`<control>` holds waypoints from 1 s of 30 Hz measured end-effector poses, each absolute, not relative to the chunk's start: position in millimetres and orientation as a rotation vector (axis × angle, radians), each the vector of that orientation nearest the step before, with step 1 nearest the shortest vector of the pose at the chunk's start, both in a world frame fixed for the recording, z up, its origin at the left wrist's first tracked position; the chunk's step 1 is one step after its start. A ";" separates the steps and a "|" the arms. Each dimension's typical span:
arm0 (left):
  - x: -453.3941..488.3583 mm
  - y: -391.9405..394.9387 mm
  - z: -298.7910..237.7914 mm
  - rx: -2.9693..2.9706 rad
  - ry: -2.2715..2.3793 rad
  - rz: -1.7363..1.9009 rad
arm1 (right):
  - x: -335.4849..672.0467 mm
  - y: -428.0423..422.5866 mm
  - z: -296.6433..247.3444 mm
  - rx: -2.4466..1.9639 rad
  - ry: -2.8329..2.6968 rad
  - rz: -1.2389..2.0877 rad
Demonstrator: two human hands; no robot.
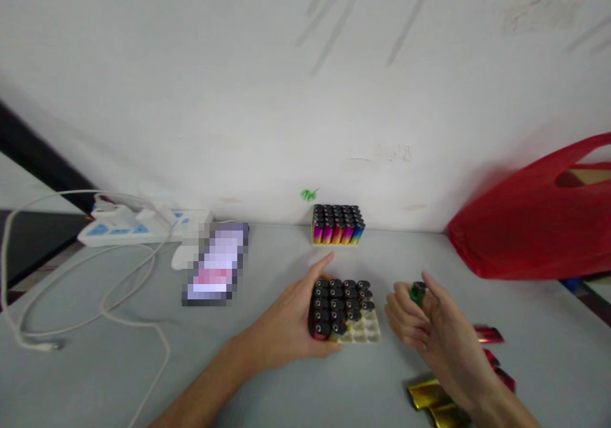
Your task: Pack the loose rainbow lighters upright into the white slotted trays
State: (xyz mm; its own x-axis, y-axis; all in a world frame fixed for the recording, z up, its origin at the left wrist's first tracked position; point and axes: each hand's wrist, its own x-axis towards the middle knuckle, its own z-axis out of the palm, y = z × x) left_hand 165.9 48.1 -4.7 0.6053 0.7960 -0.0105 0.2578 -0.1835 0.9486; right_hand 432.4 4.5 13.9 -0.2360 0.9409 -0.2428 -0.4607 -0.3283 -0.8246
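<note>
A small tray of lighters [367,332], most slots filled with black-capped lighters and a few slots bare at its near right corner, lies on the grey table. My left hand [291,320] rests against the tray's left side, fingers wrapped on its edge. Just right of the tray, my right hand [432,329] is closed on a green lighter [417,293]. A full tray of rainbow-coloured lighters [337,225] stands by the wall behind.
Loose red lighters [489,334] and gold lighters [432,399] lie by my right wrist. A red plastic bag [534,224] sits at right. A phone [217,263], a white power strip [138,224] and white cables [95,313] occupy the left.
</note>
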 end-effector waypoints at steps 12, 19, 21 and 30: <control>166.4 48.5 -2.3 1.745 0.862 0.610 | 428.6 2.5 7.6 -0.905 -0.677 1.762; 166.7 47.6 -1.7 1.737 0.848 0.615 | 427.2 2.4 5.9 -0.848 -0.698 1.814; 166.8 47.3 -1.6 1.743 0.853 0.615 | 427.0 1.6 4.8 -0.863 -0.700 1.810; 166.5 47.8 -2.7 1.747 0.842 0.609 | 425.2 1.5 6.3 -0.984 -0.702 1.726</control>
